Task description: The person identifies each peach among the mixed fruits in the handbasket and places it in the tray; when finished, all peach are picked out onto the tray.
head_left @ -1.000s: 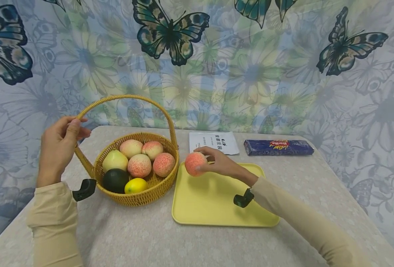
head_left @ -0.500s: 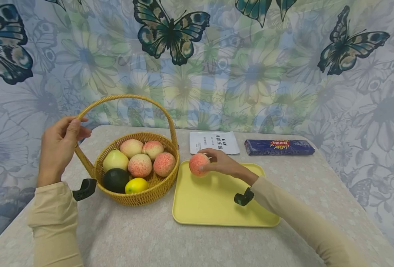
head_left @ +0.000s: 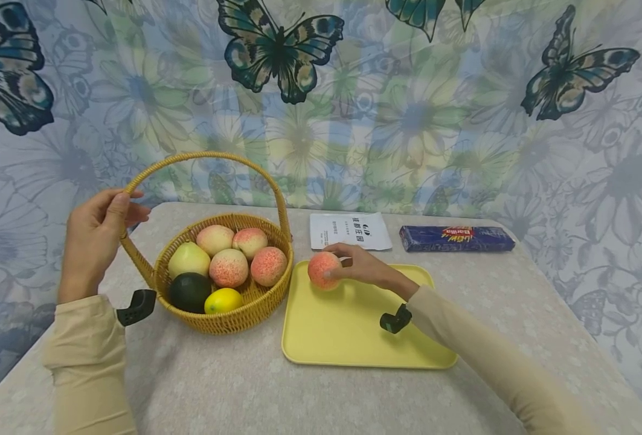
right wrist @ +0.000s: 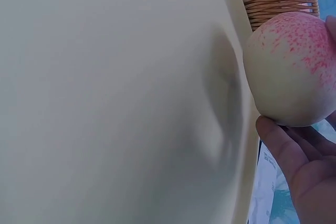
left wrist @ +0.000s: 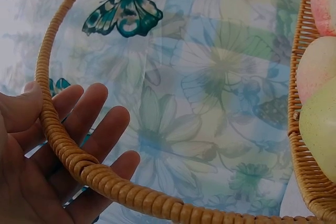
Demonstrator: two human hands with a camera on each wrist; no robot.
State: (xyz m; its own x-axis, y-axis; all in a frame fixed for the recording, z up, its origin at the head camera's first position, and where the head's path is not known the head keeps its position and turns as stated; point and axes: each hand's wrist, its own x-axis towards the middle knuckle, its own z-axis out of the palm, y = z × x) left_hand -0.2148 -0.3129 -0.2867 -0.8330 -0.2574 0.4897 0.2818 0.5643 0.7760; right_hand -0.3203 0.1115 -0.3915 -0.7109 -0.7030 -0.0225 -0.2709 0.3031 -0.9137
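Observation:
My right hand (head_left: 366, 266) holds a pink-speckled peach (head_left: 322, 270) over the far left corner of a yellow tray (head_left: 353, 332). In the right wrist view the peach (right wrist: 291, 72) sits between thumb and fingers, its shadow falling on the tray. My left hand (head_left: 93, 241) pinches the handle (head_left: 206, 155) of a wicker basket (head_left: 228, 326) on its left side. The left wrist view has the thumb against the handle (left wrist: 50, 114) and the other fingers spread behind it. Inside the basket lie several peaches (head_left: 228, 267), a green pear (head_left: 188, 260), a dark green avocado-like fruit (head_left: 189, 293) and a lemon (head_left: 223, 300).
A white printed packet (head_left: 348, 231) lies behind the tray. To its right is a dark blue Barilla box (head_left: 456, 239). The table (head_left: 234, 386) meets a butterfly-patterned curtain (head_left: 407, 139) at the back. Basket and tray stand nearly side by side.
Held in my right hand, the peach has shifted slightly right, away from the basket, then stayed nearly still. My left hand keeps its place on the basket handle.

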